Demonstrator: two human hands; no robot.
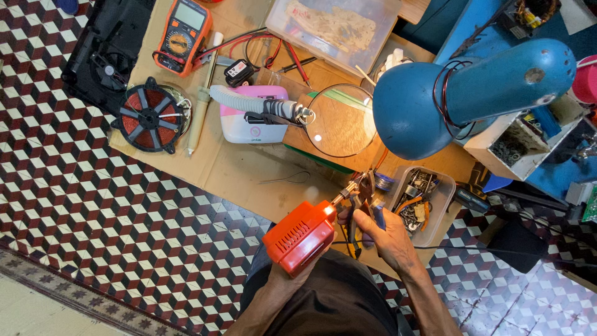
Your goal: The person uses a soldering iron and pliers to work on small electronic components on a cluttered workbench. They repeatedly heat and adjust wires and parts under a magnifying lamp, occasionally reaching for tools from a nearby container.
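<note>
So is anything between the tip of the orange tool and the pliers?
Nothing visible. The left hand holds the orange soldering gun, and its tip meets the nose of the pliers, gripped by the right hand. The blue lamp hangs above, off to the side.

1 soldering gun, 1 pliers, 1 multimeter, 1 lamp (blue), 1 magnifier, 2 hands.
</note>
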